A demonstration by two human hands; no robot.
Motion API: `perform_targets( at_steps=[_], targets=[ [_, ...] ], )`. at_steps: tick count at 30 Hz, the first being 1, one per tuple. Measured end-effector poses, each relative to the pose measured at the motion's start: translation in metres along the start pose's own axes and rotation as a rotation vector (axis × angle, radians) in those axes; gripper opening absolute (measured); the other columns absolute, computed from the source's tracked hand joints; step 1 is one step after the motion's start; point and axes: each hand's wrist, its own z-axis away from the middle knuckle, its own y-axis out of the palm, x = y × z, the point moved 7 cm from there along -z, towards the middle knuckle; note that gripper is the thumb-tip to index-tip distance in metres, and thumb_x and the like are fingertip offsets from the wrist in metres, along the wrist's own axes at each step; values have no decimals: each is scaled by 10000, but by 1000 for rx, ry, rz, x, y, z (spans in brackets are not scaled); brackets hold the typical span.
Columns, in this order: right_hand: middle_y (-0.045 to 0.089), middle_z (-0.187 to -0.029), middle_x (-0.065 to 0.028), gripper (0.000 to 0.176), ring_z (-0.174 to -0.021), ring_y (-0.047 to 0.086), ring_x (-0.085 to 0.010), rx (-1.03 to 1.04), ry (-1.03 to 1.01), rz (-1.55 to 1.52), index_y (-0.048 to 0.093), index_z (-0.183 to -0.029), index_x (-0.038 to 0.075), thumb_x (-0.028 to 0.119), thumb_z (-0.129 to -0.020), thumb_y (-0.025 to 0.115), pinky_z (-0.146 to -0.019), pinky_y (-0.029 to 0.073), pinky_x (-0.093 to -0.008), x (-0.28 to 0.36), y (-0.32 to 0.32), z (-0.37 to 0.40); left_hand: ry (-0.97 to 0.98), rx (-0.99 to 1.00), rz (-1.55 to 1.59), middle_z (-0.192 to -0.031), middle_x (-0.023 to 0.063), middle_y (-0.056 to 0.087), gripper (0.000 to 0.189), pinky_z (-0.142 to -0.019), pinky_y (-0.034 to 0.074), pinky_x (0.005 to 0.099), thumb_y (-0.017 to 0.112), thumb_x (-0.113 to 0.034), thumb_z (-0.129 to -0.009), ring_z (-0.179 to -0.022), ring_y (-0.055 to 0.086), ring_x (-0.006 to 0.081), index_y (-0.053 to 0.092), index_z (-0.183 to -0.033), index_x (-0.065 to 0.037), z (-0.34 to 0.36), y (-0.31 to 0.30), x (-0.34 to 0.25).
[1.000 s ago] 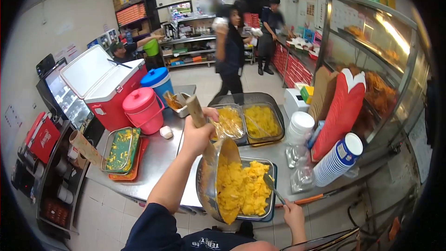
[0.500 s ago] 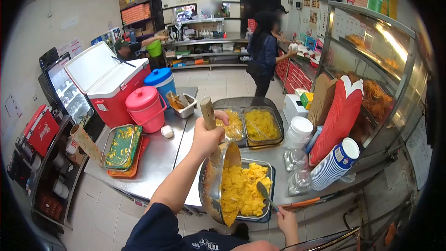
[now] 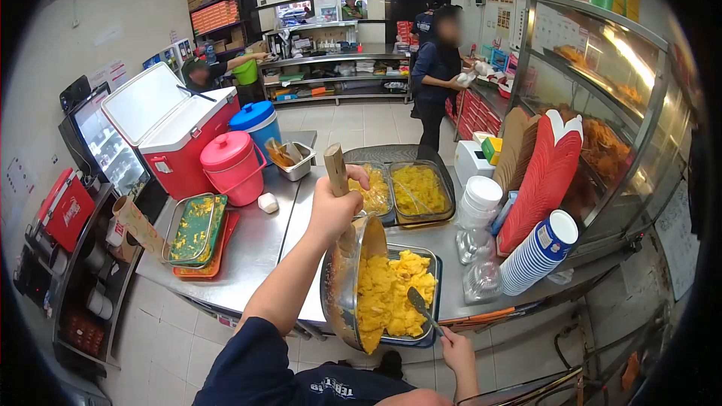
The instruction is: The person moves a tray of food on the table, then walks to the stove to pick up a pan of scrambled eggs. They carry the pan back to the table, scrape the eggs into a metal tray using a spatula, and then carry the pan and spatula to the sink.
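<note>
My left hand [image 3: 336, 207] is closed round the wooden handle [image 3: 335, 167] of a metal pan [image 3: 340, 293]. The pan is tipped on its side, its opening facing right over a tray [image 3: 437, 265]. Lumpy yellow food, like scrambled egg [image 3: 391, 293], spreads from the pan's mouth into the tray. Lower right, my right hand [image 3: 456, 353] grips a dark-bladed spatula [image 3: 421, 307] by its thin handle. The blade rests at the food's right side. The pan hides the tray's left part.
Two containers of yellow food [image 3: 421, 194] stand behind the tray. To the right are stacked paper cups [image 3: 538, 256], clear lids [image 3: 481, 282] and a glass display case [image 3: 602, 98]. A pink bucket [image 3: 235, 169] and open cooler [image 3: 188, 135] stand left. A co-worker [image 3: 434, 75] stands beyond.
The spatula blade has shifted slightly left and up across the food. My left hand still holds the tipped pan. The co-worker at the back has turned, a white bundle in hand.
</note>
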Motion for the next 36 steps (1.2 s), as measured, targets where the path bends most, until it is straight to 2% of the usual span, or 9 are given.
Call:
perform_targets(
  at_steps=[5, 15, 18, 21, 24, 27, 28, 30, 36],
  targets=[
    [596, -820, -187, 302, -800, 574, -353, 22, 12, 16, 578, -1073, 222, 233, -774, 539, -684, 459, -413, -2, 2, 3, -3, 2, -3, -925, 93, 455, 174, -410, 277, 190, 439, 126, -575, -515, 388, 72, 491, -696, 12, 0, 1, 1],
    [601, -853, -220, 295, -836, 608, -311, 31, -157, -44, 555, -1061, 17, 70, -776, 498, -689, 452, -344, 2, 5, -3, 83, -53, -224, -594, 5, 456, 151, -469, 326, 242, 443, 25, -630, -532, 434, 86, 531, -723, -55, -6, 0, 1],
    [632, -760, -135, 320, -697, 619, -240, -7, -326, -13, 539, -1093, 3, 56, -782, 491, -628, 454, -312, -4, -3, -8, 78, -37, -223, -566, 6, 426, 121, -472, 312, 240, 456, 5, -634, -527, 420, 89, 530, -712, -50, -11, 2, 11],
    [430, -589, 20, 373, -530, 415, -57, 141, -243, -177, 518, -1163, 52, 38, -795, 460, -512, 386, -222, 27, -21, 3, 73, -42, -196, -560, -2, 412, 112, -468, 308, 241, 458, 0, -634, -526, 410, 85, 533, -694, -57, -11, 0, 11],
    [559, -736, -123, 380, -667, 534, -262, 304, -245, -163, 522, -1157, 115, 57, -782, 499, -663, 429, -281, 53, -26, 24, 159, -62, -175, -567, -13, 440, 138, -476, 320, 229, 442, 17, -626, -534, 424, 72, 541, -687, -59, -19, -5, 18],
    [554, -774, -125, 352, -702, 551, -292, 372, -387, 18, 527, -1152, 144, 118, -803, 493, -661, 446, -340, 97, -12, 49, 79, -44, -86, -559, -15, 467, 176, -423, 308, 209, 422, 45, -613, -468, 427, 56, 547, -702, -42, -16, -3, 13],
    [545, -777, -123, 348, -707, 555, -302, 349, -443, 109, 524, -1153, 154, 141, -807, 490, -650, 454, -367, 93, 5, 49, 61, -24, -80, -813, 33, 528, 199, -415, 314, 197, 446, 73, -572, -488, 424, 64, 529, -728, -19, -16, -2, 15],
    [536, -788, -115, 360, -721, 561, -309, 336, -379, 274, 502, -1169, 173, 160, -811, 473, -636, 459, -410, 77, 40, 43, 11, -63, -40, -898, 63, 505, 189, -415, 288, 185, 450, 103, -562, -491, 408, 64, 513, -707, -1, -15, -2, 18],
    [545, -790, -121, 376, -727, 569, -318, 191, -239, 317, 487, -1183, 179, 135, -811, 463, -646, 461, -412, 57, 71, 9, -12, 22, -37, -895, 94, 487, 175, -402, 257, 188, 430, 136, -575, -491, 370, 70, 480, -687, 10, -24, 17, 21]
  ],
)
